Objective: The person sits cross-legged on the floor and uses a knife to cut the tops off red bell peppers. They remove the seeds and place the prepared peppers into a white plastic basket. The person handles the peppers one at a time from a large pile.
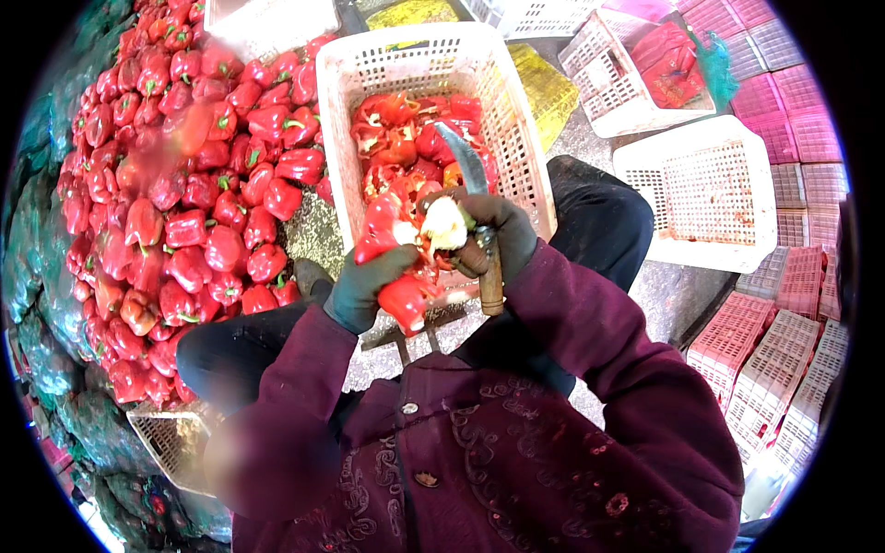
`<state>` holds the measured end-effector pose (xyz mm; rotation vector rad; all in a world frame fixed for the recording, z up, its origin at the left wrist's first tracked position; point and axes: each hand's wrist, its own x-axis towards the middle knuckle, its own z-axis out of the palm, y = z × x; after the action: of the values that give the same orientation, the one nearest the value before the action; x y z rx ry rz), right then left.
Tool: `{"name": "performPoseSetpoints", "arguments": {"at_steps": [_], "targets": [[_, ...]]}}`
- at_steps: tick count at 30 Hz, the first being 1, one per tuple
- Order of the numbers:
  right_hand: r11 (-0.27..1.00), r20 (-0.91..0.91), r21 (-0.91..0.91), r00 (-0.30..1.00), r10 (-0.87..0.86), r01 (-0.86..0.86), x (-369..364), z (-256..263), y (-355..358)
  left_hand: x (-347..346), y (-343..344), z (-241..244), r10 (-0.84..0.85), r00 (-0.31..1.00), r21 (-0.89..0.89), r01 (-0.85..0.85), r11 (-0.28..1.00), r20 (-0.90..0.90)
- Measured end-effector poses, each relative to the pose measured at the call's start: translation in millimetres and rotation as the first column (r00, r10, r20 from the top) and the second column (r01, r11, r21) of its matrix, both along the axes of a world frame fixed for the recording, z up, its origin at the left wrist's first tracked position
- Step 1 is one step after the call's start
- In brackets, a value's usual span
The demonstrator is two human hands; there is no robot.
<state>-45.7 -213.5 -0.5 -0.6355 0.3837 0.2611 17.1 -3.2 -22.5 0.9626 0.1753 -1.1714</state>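
Observation:
My left hand (368, 285), in a dark glove, grips a red bell pepper (402, 301) that is split open. In my right hand (503, 225), also gloved, is a curved knife with a wooden handle (491, 280); its blade (464, 157) points up and away from me. The same hand pinches a pale seed core (444, 225) with a bit of green stem, close against the opened pepper. Both hands are over the near end of a white plastic crate (330, 131). Inside the crate lie cut red pepper pieces (397, 148), some showing seeds.
A large heap of whole red bell peppers (200, 228) spreads to my left, beside green mesh sacks (48, 297). At right stand a white crate (719, 200) and another crate holding red material (664, 66). Stacked pink and white crates (767, 373) line the far right. My knees flank the crate.

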Motion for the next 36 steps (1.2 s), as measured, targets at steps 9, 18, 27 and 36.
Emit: {"name": "performPoseSetpoints", "arguments": {"at_steps": [9,18,27,36], "targets": [[0.817,0.160,-0.456,0.936,-0.313,0.351,26.5,33.8,-22.7,86.5,-67.4,-11.1,-0.006,0.451,0.169,-0.323,0.931,0.892],[0.763,0.177,-0.633,0.984,-0.022,0.131,18.3,29.2,35.5,35.6,9.2,-12.3,0.273,0.941,-0.286,-0.322,0.903,-0.197],[0.824,-0.135,-0.564,0.991,-0.015,-0.064,20.6,-0.2,43.3,-43.6,372.0,88.9,0.051,0.155,0.141,-0.966,0.217,0.987],[0.809,-0.274,-0.563,0.962,0.009,-0.168,39.0,-4.4,57.7,-2.0,413.6,105.9,-0.146,0.246,0.248,-0.969,-0.001,0.958]]}}
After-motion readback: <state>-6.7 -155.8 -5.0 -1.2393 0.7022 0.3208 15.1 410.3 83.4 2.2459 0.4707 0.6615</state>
